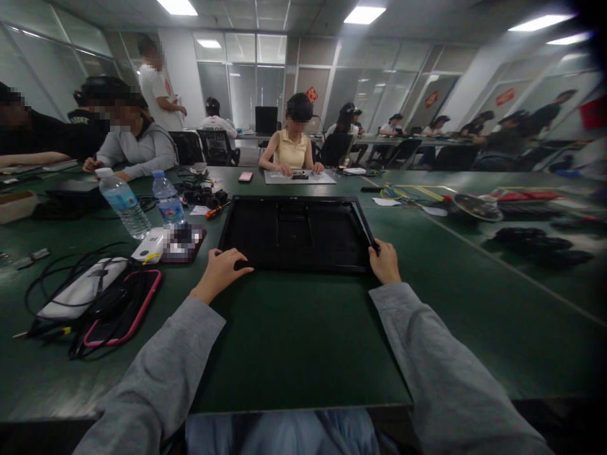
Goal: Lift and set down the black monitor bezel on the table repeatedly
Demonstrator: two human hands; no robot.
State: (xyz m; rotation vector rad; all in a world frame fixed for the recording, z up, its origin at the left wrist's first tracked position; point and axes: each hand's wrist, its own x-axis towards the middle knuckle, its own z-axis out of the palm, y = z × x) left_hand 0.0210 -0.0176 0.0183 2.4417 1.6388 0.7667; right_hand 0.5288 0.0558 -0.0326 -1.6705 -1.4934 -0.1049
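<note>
A wide black monitor casing (294,234) lies in front of me on the green table, its hollow side with inner ribs facing up. My left hand (222,270) grips its near left corner, thumb along the front edge. On the opposite side, my right hand (385,261) is closed around the near right corner, with some fingertips hidden by the rim. Left of the casing are a phone with a blurred screen (184,243) and a white device (149,245).
Two water bottles (124,205) stand at the left, behind a cable-wrapped white power bank (83,287) and a red-edged phone (126,306). An orange-handled tool (217,210) lies beyond. Rightward are a metal dish (477,207) and black items (535,243). A person (294,142) works opposite.
</note>
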